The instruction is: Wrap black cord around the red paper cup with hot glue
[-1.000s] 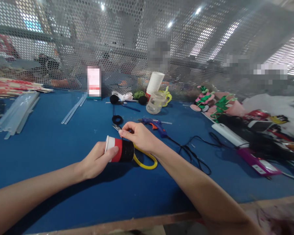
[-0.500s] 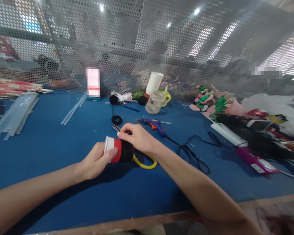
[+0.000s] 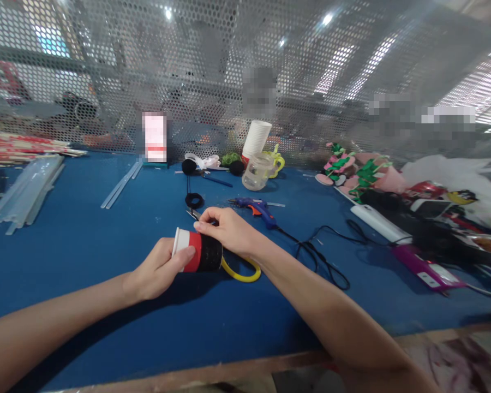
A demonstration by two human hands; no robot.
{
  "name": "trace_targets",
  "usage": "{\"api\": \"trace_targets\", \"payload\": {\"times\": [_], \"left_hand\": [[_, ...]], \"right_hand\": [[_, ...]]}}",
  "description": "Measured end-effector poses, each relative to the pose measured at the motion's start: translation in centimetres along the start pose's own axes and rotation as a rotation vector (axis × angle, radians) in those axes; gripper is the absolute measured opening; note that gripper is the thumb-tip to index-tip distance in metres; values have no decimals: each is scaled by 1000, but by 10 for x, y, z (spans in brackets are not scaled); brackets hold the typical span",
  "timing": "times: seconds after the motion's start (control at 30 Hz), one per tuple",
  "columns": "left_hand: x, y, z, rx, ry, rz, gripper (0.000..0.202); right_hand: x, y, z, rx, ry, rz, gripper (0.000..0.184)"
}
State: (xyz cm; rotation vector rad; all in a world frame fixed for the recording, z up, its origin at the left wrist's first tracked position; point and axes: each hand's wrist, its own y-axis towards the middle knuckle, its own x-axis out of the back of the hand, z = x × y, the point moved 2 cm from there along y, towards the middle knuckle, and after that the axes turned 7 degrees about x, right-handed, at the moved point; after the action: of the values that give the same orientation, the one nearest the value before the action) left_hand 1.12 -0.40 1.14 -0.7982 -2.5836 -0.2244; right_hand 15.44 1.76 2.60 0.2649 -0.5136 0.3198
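Note:
My left hand (image 3: 157,270) is wrapped around the white rim end of a paper cup (image 3: 182,241), which lies on its side in the air just above the table. Red yarn (image 3: 195,259) bands its middle and black yarn (image 3: 210,254) covers the base end. Over the black band, my right hand (image 3: 223,225) is closed in a pinch on the black yarn, though the fingers partly hide the strand. Beneath both hands lie scissors with a yellow handle (image 3: 247,278), their blade tips poking out past my right fingertips. A small black yarn coil (image 3: 194,200) rests just beyond.
A blue glue gun (image 3: 256,207) with a trailing black cord lies right of centre. Behind it stand a clear plastic jug (image 3: 257,172) and stacked white cups (image 3: 257,139). Glue sticks (image 3: 28,191) lie left; a purple power strip (image 3: 425,267) and pink flower crafts (image 3: 343,166) are right.
Both hands and the cup stay almost in place. The view has shifted very slightly; nothing has been picked up or let go.

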Motion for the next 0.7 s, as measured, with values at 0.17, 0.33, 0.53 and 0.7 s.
{"api": "trace_targets", "payload": {"times": [0.17,0.33,0.53,0.7], "left_hand": [[0,0,1,-32,15,5,28],[0,-2,1,-56,77,10,29],[1,-3,-2,-190,199,-2,26],[3,-6,-7,-295,310,-3,24]], "right_hand": [[0,0,1,17,-8,5,21],[0,0,3,21,-25,21,20],[0,-1,3,17,-28,57,20],[-2,-2,7,43,-23,86,19]]}}
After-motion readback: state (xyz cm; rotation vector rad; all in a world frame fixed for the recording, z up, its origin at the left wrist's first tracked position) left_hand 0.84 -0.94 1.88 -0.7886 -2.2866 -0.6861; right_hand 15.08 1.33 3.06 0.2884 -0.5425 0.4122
